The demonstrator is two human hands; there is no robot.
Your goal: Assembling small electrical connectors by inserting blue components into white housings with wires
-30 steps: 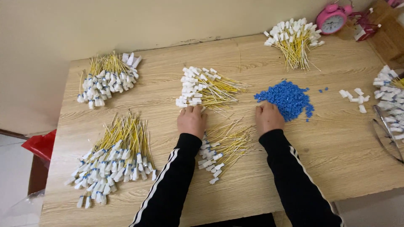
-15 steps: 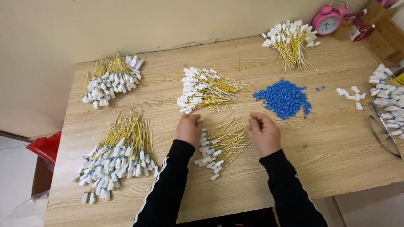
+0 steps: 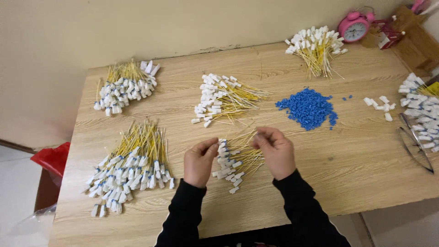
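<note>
I lose the white-tagged bundle (image 3: 423,107) and the metal tool (image 3: 415,147) at the right edge; my right hand (image 3: 276,151) hides what its fingertips pinch, perhaps one yellow wire.

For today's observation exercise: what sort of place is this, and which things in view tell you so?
Probably a home workspace for hand assembly. A wooden table carries sorted bundles of yellow ties with white tags, a pile of blue pieces and a pink alarm clock.

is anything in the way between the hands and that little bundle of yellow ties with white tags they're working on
Nothing visible is. The left hand and right hand sit at either side of the small bundle of yellow ties, fingertips at it. The blue pellet pile and the other tie bundles lie apart on the wooden table.
</note>
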